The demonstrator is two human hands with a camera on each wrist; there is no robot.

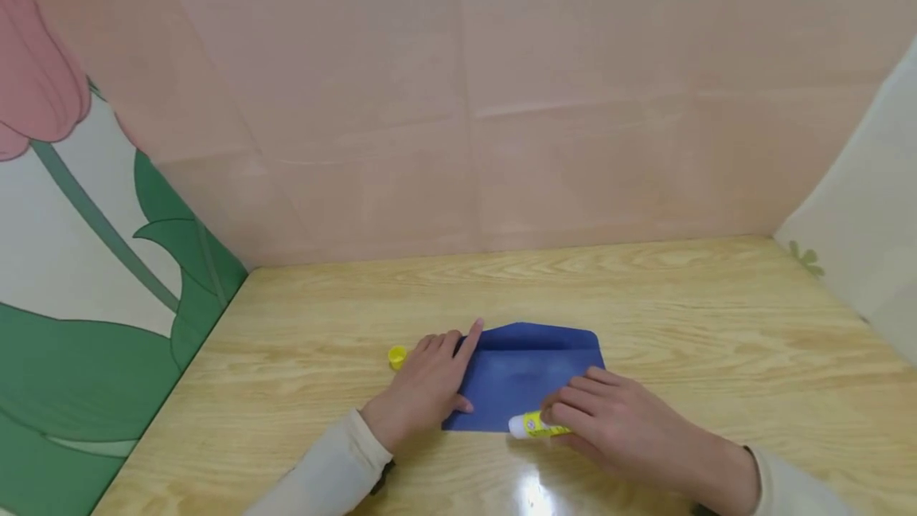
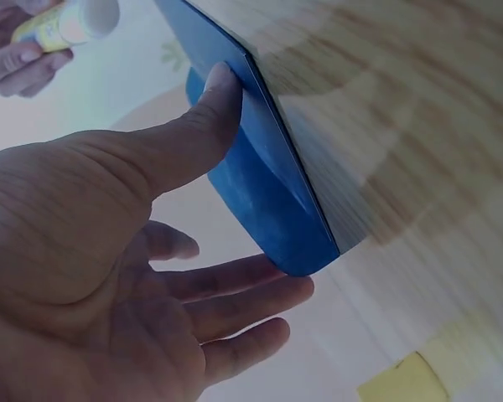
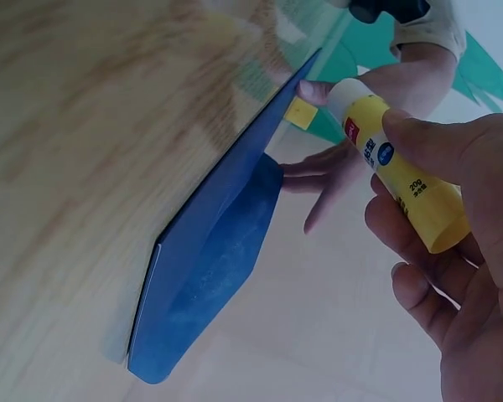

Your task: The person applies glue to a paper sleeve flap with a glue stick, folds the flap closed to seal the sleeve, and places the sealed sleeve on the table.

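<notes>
Head view: a dark-blue paper envelope (image 1: 526,385) lies on a pale wood-grain table (image 1: 716,325), its flap unfolded at the far side. The left hand (image 1: 428,381) rests on its left end, fingers extended, thumb spread apart on the front. The right hand (image 1: 609,416) pinches a yellow cylindrical glue stick (image 1: 536,424) with a white end by the envelope's near edge. A small round yellow cap (image 1: 397,357) sits just beside the left hand.

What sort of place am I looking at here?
Probably an indoor craft corner, judging by the wood-grain tabletop, the flower-printed panel and the yellow glue stick.
</notes>
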